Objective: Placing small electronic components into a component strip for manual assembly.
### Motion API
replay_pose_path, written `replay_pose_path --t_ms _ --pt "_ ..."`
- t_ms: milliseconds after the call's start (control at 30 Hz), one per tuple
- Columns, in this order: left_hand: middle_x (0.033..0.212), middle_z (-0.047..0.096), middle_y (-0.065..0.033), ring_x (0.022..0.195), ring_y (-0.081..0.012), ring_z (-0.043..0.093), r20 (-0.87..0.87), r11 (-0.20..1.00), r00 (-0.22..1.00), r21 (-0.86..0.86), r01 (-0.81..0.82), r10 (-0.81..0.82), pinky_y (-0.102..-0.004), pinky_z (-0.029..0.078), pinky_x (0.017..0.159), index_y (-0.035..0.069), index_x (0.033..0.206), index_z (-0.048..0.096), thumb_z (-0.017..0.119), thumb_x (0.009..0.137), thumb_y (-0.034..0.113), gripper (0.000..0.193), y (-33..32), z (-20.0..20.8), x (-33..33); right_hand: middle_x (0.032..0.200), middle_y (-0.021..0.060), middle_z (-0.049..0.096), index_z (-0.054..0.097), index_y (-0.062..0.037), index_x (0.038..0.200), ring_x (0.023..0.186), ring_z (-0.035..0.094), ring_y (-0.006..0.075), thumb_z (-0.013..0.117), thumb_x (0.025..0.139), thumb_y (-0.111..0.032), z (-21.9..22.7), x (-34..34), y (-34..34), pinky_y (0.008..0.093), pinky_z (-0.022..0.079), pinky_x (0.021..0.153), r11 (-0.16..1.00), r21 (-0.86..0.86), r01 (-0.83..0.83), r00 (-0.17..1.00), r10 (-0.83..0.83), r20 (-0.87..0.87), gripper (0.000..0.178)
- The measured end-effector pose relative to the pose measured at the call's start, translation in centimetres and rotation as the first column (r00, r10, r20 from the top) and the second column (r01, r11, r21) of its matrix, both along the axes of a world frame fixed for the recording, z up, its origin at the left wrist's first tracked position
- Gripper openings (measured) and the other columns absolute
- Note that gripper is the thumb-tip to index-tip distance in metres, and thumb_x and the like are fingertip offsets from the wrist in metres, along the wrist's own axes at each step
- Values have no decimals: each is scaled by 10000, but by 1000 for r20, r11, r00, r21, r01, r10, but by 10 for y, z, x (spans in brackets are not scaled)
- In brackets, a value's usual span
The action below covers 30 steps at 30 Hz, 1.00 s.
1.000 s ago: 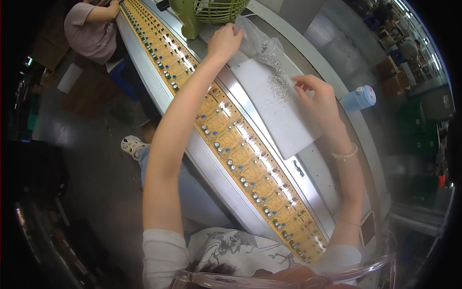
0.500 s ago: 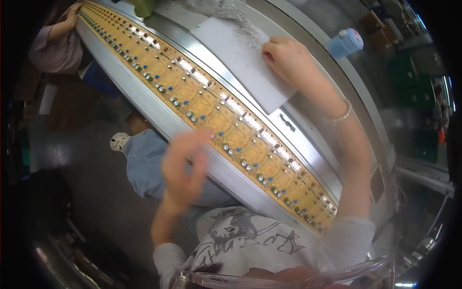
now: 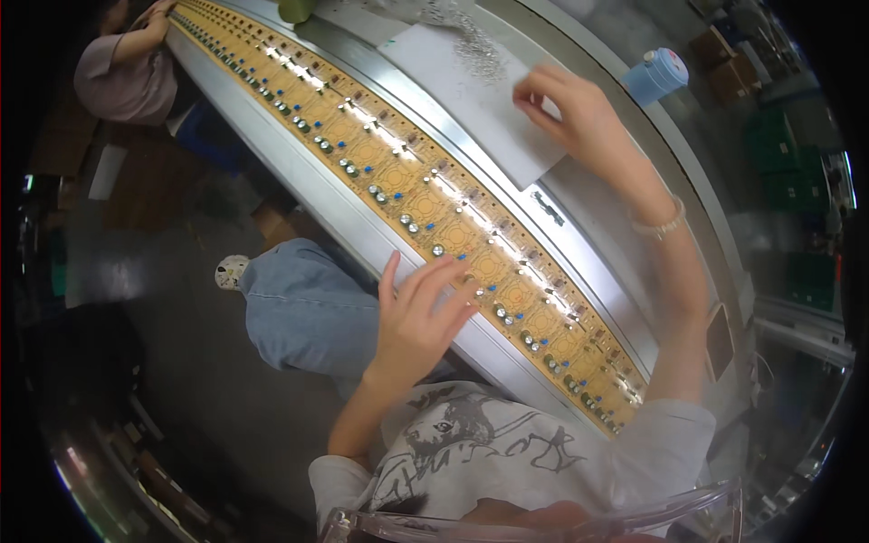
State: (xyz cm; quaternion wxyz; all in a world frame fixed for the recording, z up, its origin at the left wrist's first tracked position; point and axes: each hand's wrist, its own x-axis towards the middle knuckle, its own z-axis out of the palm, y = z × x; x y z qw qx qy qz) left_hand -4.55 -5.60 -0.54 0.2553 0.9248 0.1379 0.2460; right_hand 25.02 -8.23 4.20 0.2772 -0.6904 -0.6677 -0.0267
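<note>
A long row of yellow-brown circuit boards (image 3: 489,267) runs diagonally from far left to near right, set with capacitors and small blue parts. Over its near edge my left hand (image 3: 418,312) has its fingers spread, with nothing visible in them; whether the fingertips touch the boards I cannot tell. Beyond the row, my right hand (image 3: 575,113) hovers beside a white sheet (image 3: 453,104). Its thumb and forefinger are bent together at the tips; anything between them is too small to make out. Loose silvery small parts (image 3: 480,54) lie scattered on the sheet's far end.
A metal rail (image 3: 317,213) borders the boards on my side. A light blue lidded jug (image 3: 654,77) stands at the far right. Small dark parts (image 3: 548,208) lie beyond the boards. Another person's arm (image 3: 140,41) reaches to the row's far left end.
My left hand has moved right along the boards' near edge, its fingers now spread. My right hand has shifted slightly right, its fingers less curled. The boards appear slightly shifted in the view.
</note>
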Motion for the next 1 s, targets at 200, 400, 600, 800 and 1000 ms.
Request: replay_pose_path --t_ms 200,400,600,800,1000 --pt "1147 621 0 1128 -176 573 45 998 998 -49 -31 34 -471 264 1119 129 1036 661 685 785 89 255 17 -11 0 835 18 546 639 -63 823 744 520 158 662 834 -82 -12 -45 -51 294 414 748 933 -170 -317 912 251 -326 32" --pt "1132 644 5 1109 -176 588 125 987 991 -157 -25 45 -438 279 1114 124 999 672 678 773 55 236 20 -19 1 841 -3 509 634 -96 803 840 470 155 661 870 -177 -28 -46 -64 317 335 795 913 -310 -264 948 185 -261 108" --pt "1096 678 2 1082 -192 612 122 981 990 -186 -47 71 -431 299 1101 118 928 699 664 763 2 204 20 -20 3 836 2 505 635 -111 832 838 467 162 656 869 -162 -31 -50 -61 330 327 804 927 -294 -234 968 193 -160 66" --pt "1087 683 4 1069 -188 620 129 984 989 -168 -51 74 -423 300 1095 122 919 697 652 755 -15 218 20 -22 3 826 18 511 625 -77 798 796 478 160 667 802 -118 -20 -60 -58 333 367 837 943 -232 -237 937 285 201 58" --pt "1088 683 5 1065 -181 620 131 987 989 -154 -50 70 -424 290 1100 125 917 695 654 747 -9 220 19 -22 2 790 35 487 600 -59 769 774 484 166 652 760 -90 -19 -78 -62 365 397 882 954 -218 -205 830 288 477 61"
